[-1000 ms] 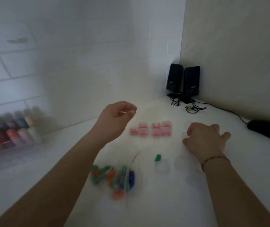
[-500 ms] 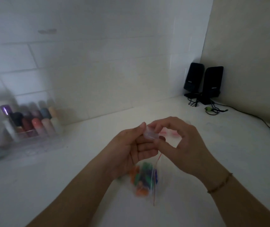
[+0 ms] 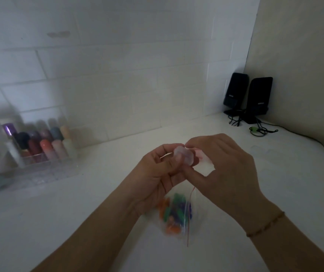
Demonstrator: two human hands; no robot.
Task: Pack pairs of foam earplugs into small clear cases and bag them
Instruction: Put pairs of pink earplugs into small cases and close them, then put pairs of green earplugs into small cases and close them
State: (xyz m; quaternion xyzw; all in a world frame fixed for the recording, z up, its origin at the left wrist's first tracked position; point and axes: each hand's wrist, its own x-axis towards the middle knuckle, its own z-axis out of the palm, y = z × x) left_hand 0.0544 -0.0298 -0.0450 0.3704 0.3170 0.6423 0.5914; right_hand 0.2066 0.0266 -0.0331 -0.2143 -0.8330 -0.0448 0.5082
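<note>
- Head view: white counter [image 3: 39, 222] fills the frame, speakers [image 3: 247, 99] at two o'clock, bottle rack [image 3: 39, 146] at nine.
- Left hand [image 3: 157, 179] and right hand [image 3: 228, 173] meet at centre, fingers of both curled round one clear case [image 3: 182, 157].
- Bag [image 3: 177, 214] of earplugs lies at six o'clock, under the wrists.
- Risk: the slick little case could pop from the pinch if pried hard, or the wrists could nudge the bag.

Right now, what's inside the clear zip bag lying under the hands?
The clear zip bag holds orange, green and purple foam earplugs; the left hand covers its upper part.
</note>
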